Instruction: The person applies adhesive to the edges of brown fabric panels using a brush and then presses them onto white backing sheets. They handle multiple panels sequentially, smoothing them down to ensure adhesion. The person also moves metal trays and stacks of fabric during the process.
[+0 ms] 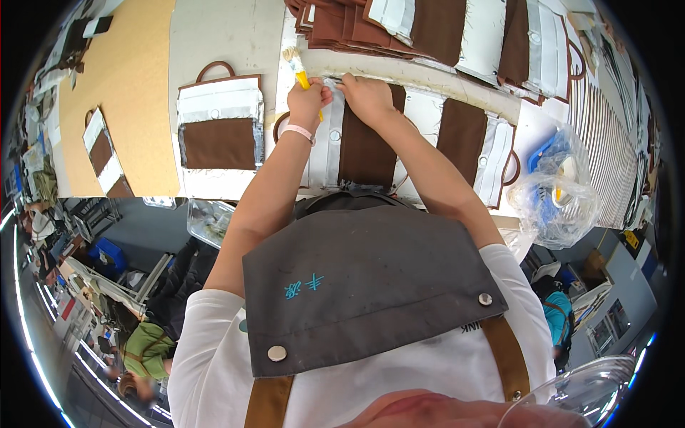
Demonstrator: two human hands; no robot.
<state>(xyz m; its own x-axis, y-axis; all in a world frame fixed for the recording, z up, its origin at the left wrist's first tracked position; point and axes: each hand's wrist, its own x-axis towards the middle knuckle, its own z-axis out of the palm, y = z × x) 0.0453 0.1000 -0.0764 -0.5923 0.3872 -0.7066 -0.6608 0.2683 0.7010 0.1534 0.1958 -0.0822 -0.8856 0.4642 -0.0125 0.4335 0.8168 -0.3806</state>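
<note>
A brown and white bag panel (367,146) with brown loop handles at its left and right ends lies flat on the bench before me. My left hand (307,101) is closed round a brush (304,80) with a yellow handle, its pale bristles pointing away from me. Its fingertips also meet the panel's far edge near the left end. Just beside it, my right hand (367,98) grips that same far edge, fingers curled and partly hidden. A whitish strip with a round snap (335,135) runs down the panel below my hands.
A folded bag piece (217,139) with a handle lies to the left, and a narrower one (105,153) farther left. Stacked brown and white panels (435,32) rise beyond my hands. A clear plastic bag (560,192) over something blue sits at the right.
</note>
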